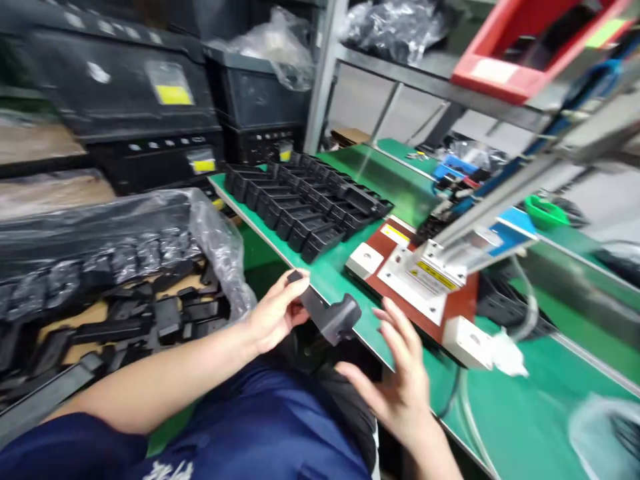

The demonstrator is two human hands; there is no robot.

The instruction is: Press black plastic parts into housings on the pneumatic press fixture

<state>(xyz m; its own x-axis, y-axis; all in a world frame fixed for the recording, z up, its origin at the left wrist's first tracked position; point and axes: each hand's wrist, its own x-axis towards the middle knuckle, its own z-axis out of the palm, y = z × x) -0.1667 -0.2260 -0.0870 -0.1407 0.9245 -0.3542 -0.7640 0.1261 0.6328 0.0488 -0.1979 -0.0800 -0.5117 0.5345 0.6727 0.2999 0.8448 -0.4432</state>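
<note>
My left hand (280, 310) grips one end of a black plastic part (333, 317), thumb on top and fingers curled beneath. The part has a flat arm and a rounded, hollow-looking far end, and it is held in the air by the table's front edge. Just right of that far end, my right hand (395, 373) is apart from it, fingers spread and holding nothing. Beyond the hands, rows of black plastic pieces (305, 200) lie on the green table (367, 320). A press-like fixture with a red-brown base (460, 303) and white end blocks stands to the right.
At left, a box lined with clear plastic (217, 233) holds many loose black parts (167, 317). Dark crates (130, 87) are stacked behind it. A red bin (535, 50) sits on the metal shelf overhead. Cables (470, 413) run down beside the fixture. A plastic bag (600, 427) lies at lower right.
</note>
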